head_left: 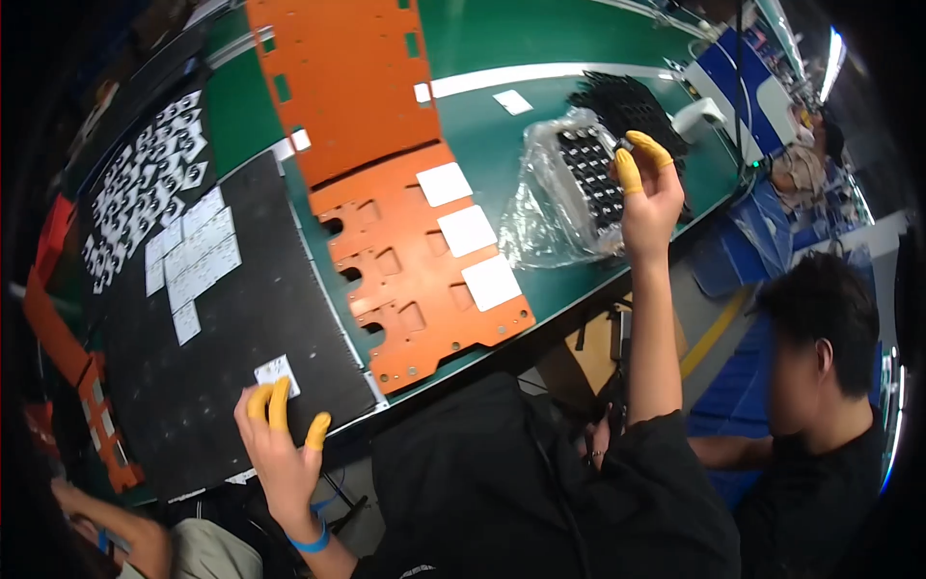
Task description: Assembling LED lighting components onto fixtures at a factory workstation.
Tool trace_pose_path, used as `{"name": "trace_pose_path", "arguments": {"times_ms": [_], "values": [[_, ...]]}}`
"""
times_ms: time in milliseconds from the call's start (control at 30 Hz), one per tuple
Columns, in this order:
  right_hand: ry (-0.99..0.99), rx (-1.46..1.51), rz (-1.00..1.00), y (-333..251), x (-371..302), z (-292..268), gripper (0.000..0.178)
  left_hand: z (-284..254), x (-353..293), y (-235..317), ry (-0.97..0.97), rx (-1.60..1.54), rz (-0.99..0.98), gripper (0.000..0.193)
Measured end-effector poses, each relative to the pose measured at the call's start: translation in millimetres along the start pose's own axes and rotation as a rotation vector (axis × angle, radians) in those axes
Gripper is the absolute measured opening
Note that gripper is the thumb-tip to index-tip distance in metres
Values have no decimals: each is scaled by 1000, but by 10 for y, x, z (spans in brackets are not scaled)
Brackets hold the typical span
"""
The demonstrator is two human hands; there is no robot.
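My left hand, with yellow finger cots, lies at the near edge of the black mat. Two of its fingertips touch a small white printed square, while the thumb stretches away to the side. Over on the right, my raised right hand is above a tray of small black parts in a clear plastic bag. Its cotted thumb and index tips nearly meet at a small black part, whose shape is hard to make out. Between my hands lies an orange fixture plate with three white squares along its right side.
The black mat carries joined white printed sheets and many white pieces with black parts. Black strips are piled behind the tray, near a white handheld device. A person sits at the right; another's arm shows lower left.
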State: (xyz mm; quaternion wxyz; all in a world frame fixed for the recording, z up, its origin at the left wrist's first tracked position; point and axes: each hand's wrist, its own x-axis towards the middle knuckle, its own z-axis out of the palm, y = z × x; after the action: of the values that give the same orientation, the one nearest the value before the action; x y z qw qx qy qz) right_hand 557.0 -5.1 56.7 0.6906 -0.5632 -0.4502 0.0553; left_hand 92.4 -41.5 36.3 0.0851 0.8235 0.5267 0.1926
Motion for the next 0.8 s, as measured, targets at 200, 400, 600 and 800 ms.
{"name": "trace_pose_path", "arguments": {"times_ms": [200,400,600,800], "values": [[-146,341,192,-575,-904,-74,36,72,-305,-70,93,-101,186,40],[-455,723,461,-819,-1689,302,36,49,-536,-84,282,-41,269,26],[-789,769,438,-1044,-1941,618,35,116,-709,-55,463,-182,188,20],[-842,833,434,-1100,-2059,824,32,276,-666,231,298,-444,165,41]]}}
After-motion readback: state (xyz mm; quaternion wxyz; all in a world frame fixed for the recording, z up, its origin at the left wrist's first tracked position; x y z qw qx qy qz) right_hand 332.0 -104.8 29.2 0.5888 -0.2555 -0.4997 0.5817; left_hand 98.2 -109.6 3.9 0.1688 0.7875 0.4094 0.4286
